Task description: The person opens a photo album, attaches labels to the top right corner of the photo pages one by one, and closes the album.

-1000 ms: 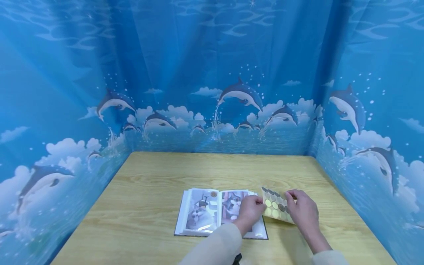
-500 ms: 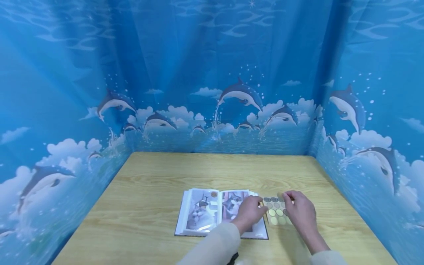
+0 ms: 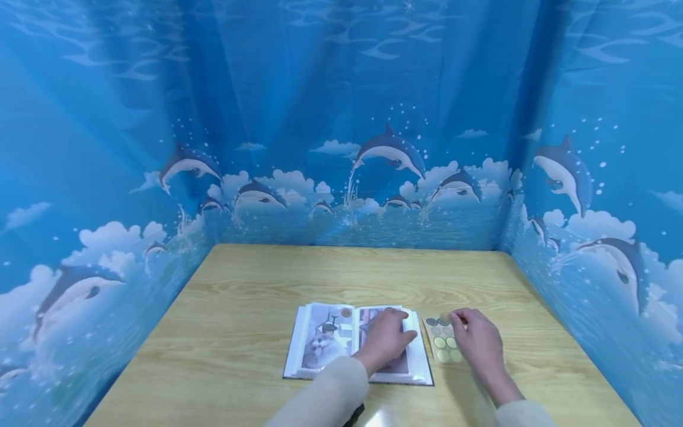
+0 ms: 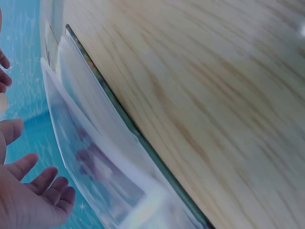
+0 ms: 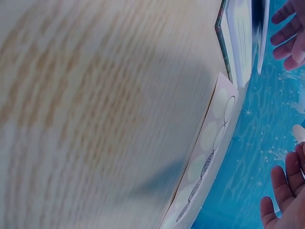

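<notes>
A photo album (image 3: 325, 341) lies spread on the table, showing cat photos; one small round brown sticker (image 3: 346, 312) sits at the left photo's top corner. My left hand (image 3: 384, 341) hovers over the right page, fingers loosely bent and holding nothing; the left wrist view shows the clear page sleeve (image 4: 95, 157) beside it. To the album's right a sheet of round stickers (image 3: 441, 350) lies flat, with pale yellow and dark circles. Above this sheet my right hand (image 3: 480, 344) pinches a small round sticker (image 5: 299, 133) between thumb and fingertips. The hand partly hides the sheet.
The wood-grain table (image 3: 235, 296) spreads around the album on all sides. A blue curtain (image 3: 299, 118) printed with dolphins and clouds encloses its back, left and right edges.
The sticker sheet has gone from tilted up between both hands to flat on the table. My left hand released it and moved left over the album; the right hand drew a sticker off it.
</notes>
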Available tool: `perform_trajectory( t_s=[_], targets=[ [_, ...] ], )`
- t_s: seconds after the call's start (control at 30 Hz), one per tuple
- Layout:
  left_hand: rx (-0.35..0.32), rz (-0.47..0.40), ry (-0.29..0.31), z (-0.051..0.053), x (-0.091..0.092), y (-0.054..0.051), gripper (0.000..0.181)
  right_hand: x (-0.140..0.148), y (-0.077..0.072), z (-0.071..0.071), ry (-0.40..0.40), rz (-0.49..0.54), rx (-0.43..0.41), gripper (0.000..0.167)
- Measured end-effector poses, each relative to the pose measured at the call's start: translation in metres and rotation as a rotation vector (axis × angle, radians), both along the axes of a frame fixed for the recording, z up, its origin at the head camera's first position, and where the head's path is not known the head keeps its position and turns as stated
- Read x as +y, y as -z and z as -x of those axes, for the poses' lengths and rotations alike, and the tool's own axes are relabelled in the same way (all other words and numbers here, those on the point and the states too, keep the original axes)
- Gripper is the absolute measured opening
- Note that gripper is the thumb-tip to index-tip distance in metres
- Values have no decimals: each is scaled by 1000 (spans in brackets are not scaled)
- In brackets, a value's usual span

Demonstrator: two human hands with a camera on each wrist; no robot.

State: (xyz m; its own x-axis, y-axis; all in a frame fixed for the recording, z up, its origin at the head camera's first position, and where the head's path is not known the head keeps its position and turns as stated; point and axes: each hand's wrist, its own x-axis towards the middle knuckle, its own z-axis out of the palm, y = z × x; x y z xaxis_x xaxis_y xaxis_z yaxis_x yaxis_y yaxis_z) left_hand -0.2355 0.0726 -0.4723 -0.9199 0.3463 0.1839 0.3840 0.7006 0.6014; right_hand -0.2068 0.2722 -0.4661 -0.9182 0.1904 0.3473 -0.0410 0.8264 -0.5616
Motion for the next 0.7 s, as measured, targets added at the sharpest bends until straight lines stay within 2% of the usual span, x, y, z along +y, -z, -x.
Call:
perform_trajectory(
  t_s=[0.1,0.33,0.57,0.7],
  targets=[
    [25,38,-2,0,-11,-1,42,-2,1,2,-3,0,-18,26],
    [8,85,-9,-3,-37,2,46,-7,3,6,-17,8,-57,26],
    [61,292,15,-13,-55,4,56,-9,9,12,-10,-22,-78,25],
    [100,350,39,-18,-58,6,56,-11,10,16,-17,-24,-84,25]
  ],
)
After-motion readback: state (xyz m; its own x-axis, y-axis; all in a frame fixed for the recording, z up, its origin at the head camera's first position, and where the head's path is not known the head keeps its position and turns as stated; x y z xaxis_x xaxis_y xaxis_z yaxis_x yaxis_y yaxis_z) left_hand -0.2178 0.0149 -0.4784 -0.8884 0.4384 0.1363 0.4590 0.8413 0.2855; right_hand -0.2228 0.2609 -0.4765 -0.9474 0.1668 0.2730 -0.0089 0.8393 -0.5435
